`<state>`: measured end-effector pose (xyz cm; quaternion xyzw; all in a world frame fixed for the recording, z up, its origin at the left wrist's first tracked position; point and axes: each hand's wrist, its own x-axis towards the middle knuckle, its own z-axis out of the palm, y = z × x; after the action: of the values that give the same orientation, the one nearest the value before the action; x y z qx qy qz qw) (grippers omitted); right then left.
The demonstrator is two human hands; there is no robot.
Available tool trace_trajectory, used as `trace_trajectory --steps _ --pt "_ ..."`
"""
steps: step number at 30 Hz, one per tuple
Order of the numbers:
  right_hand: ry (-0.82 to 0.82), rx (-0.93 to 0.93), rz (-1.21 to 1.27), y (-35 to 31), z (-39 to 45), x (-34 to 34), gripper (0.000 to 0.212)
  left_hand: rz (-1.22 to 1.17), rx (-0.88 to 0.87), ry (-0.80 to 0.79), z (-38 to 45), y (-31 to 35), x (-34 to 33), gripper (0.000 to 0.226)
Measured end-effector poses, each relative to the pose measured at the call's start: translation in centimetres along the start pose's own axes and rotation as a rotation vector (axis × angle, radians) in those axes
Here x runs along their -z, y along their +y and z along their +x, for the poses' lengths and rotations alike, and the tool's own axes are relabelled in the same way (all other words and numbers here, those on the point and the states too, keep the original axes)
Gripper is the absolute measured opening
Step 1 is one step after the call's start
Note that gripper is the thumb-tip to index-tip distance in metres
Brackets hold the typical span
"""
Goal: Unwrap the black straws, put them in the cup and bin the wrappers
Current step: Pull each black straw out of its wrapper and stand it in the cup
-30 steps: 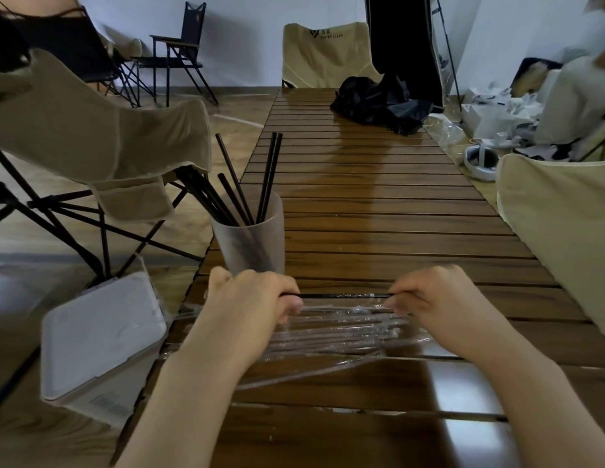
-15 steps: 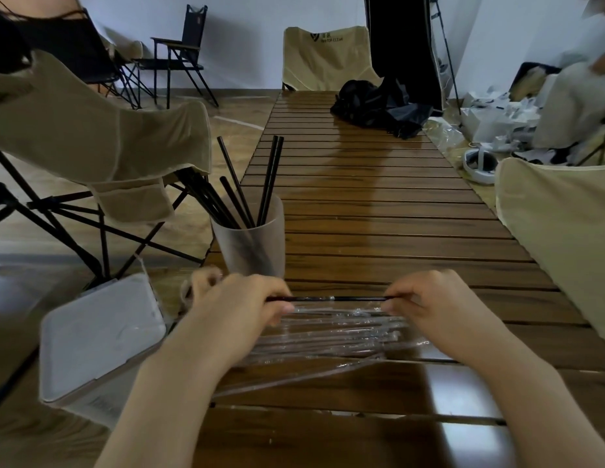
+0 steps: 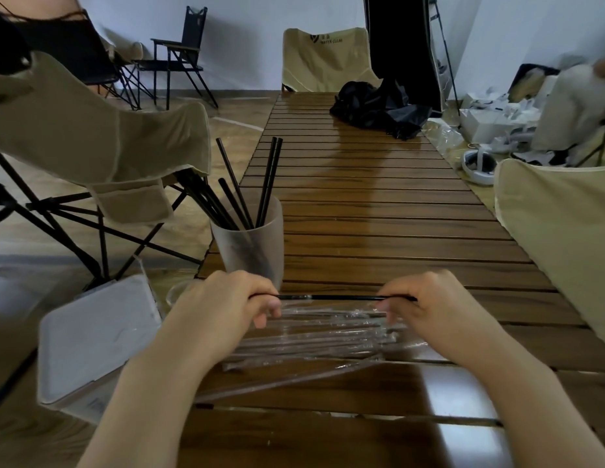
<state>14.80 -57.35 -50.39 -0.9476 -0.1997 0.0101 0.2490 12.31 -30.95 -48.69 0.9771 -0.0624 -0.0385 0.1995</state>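
Starting way out at 9 o'clock, a beige folding chair [image 3: 101, 130] sagged over its black frame, and below it at about 8 o'clock a white lidded bin [image 3: 91, 336] sat on the floor just off the table edge. Moving in, a frosted cup [image 3: 252, 251] stood on the slatted wooden table [image 3: 379, 214] at roughly 11 o'clock from the hands, already stuffed with a bunch of unwrapped straws [image 3: 240, 194] leaning every which way. Right below the cup, the left hand [image 3: 226, 305] had its fingers curled round one end of a single black straw [image 3: 328, 297], which was held level above the table. Under that straw, around 6 o'clock, was a messy pile of clear plastic wrappers [image 3: 314, 336] lying flat on the wood, and I honestly couldn't tell whether any of them still had straws inside. The right hand [image 3: 433, 305] pinched the other end of the same straw, with a short tip poking out past the fingers. Farther off at 1 o'clock a crumpled black bag [image 3: 379, 106] sat at the far end of the table, and another beige chair [image 3: 564, 231] filled the 3 o'clock side.
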Motion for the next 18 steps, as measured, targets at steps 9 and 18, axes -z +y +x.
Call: trace_trajectory --steps 9,18 --pt "0.003 0.103 0.029 -2.1 0.9 -1.7 0.020 -0.027 -0.134 -0.027 0.5 2.6 -1.4 0.013" --pt "0.053 -0.009 -0.035 1.0 0.0 0.3 0.018 -0.103 -0.014 0.001 0.1 -0.5 -0.6 0.013"
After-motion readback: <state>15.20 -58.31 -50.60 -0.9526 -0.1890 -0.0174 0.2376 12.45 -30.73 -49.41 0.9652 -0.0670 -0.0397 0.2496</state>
